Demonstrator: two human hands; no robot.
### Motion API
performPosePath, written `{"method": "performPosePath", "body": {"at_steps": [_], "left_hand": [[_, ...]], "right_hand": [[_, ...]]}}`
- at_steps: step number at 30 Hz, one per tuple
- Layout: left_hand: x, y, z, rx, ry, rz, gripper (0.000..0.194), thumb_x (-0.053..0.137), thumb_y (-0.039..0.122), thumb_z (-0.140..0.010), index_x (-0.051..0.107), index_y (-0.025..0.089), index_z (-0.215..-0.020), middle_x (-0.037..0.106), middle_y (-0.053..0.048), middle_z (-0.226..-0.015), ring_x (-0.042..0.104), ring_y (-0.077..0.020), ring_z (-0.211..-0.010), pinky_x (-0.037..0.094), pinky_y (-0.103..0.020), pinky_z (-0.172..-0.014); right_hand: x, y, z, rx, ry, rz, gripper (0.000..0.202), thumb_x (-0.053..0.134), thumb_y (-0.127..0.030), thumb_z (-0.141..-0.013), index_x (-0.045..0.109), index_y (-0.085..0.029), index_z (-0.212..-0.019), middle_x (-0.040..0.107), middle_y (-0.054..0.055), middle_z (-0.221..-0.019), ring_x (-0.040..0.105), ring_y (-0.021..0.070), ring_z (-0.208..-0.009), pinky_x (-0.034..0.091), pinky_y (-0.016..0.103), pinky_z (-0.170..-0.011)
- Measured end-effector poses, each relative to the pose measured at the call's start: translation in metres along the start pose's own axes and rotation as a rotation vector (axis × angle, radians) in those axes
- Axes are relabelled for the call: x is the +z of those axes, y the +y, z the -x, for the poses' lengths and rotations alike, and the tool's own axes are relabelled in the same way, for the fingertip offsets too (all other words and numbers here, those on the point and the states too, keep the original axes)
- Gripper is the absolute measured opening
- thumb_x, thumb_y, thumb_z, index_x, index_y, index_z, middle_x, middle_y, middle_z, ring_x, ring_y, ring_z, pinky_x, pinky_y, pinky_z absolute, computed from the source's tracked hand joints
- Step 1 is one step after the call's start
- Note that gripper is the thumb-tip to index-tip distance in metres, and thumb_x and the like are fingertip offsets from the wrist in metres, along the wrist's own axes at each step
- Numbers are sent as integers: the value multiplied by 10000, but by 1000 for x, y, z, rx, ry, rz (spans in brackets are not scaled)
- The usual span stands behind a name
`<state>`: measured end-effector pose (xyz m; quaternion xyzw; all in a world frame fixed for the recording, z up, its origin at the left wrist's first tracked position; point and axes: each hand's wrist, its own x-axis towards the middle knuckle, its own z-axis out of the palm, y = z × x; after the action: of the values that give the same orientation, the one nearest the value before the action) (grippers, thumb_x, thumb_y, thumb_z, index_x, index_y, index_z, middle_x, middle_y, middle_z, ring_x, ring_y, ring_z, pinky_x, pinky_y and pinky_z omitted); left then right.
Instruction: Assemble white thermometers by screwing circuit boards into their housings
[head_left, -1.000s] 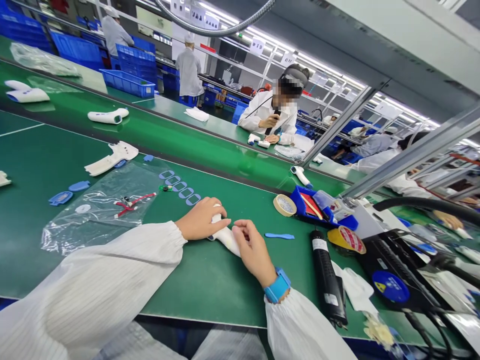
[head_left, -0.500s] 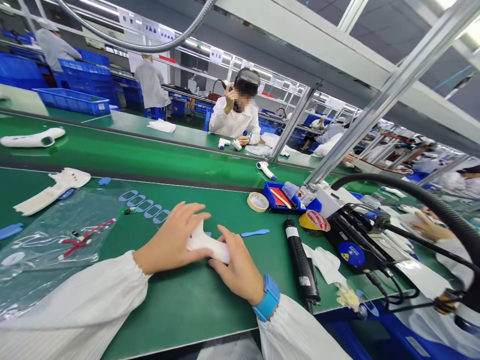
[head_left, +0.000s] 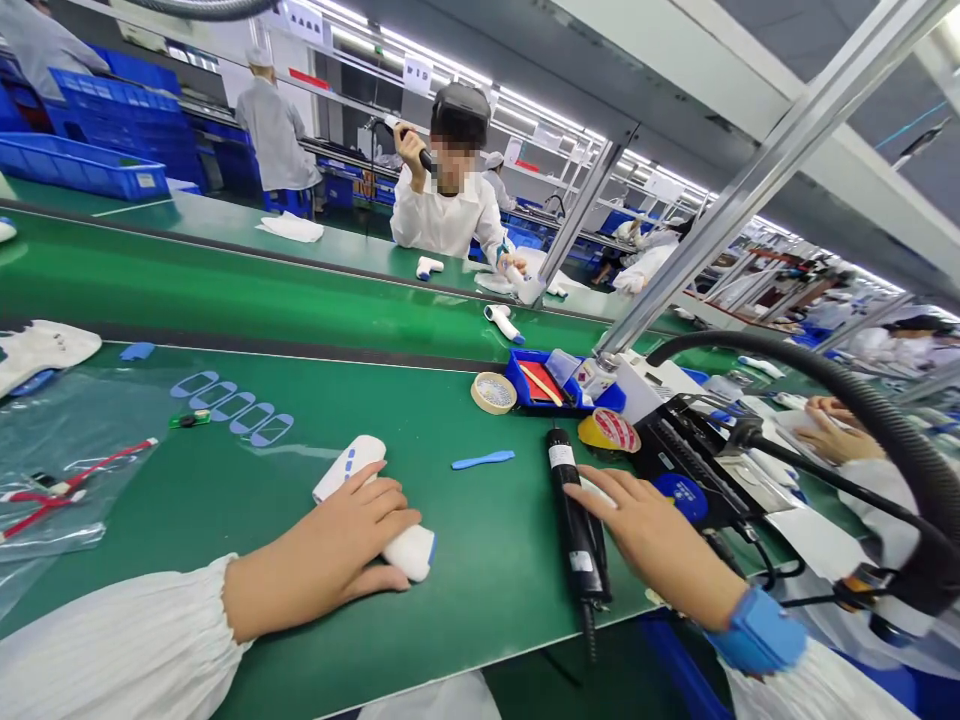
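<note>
On the green table lies a white handheld device (head_left: 411, 552) with small blue buttons. My left hand (head_left: 330, 545) rests over its middle, fingers wrapped across it and the thumb along its near side. My right hand (head_left: 652, 530) is at the black electric screwdriver (head_left: 574, 515), its fingers spread and the fingertips at the tool's right side, partly over a white cloth-like item. A blue watch-like band is on my right wrist. Between the hands, further back, lies a blue stick (head_left: 483, 460).
Blue oval rings (head_left: 231, 407), a small green circuit board (head_left: 190, 419) and a plastic bag with red wires (head_left: 79, 490) lie left. A tape roll (head_left: 493, 393), blue tray (head_left: 615, 398) and black machine (head_left: 694, 470) stand right. A co-worker sits across the green belt (head_left: 300, 315).
My right hand has let go of the white device and moved right to the screwdriver. The device now lies on the table under my left hand. The view has shifted right.
</note>
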<state>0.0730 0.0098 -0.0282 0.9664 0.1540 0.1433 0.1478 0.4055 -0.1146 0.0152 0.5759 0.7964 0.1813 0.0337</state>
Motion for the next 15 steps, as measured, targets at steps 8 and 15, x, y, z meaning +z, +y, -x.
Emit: {"method": "performPosePath", "body": {"at_steps": [8, 15], "left_hand": [[3, 0, -6, -38, -42, -50, 378, 497, 479, -840, 553, 209, -1098, 626, -67, -993, 547, -233, -963, 216, -493, -1041], [6, 0, -5, -40, -8, -31, 378, 491, 479, -843, 549, 195, -1087, 612, -75, -996, 535, -226, -960, 272, -442, -1018]], "right_hand": [[10, -6, -14, -134, 82, -225, 364, 481, -26, -746, 591, -224, -1031, 618, 117, -1130, 563, 258, -1054, 504, 426, -817], [-46, -45, -52, 493, 1016, -978, 418, 341, -411, -898, 344, -286, -1296, 576, 97, -1059, 584, 235, -991, 444, 475, -870]]}}
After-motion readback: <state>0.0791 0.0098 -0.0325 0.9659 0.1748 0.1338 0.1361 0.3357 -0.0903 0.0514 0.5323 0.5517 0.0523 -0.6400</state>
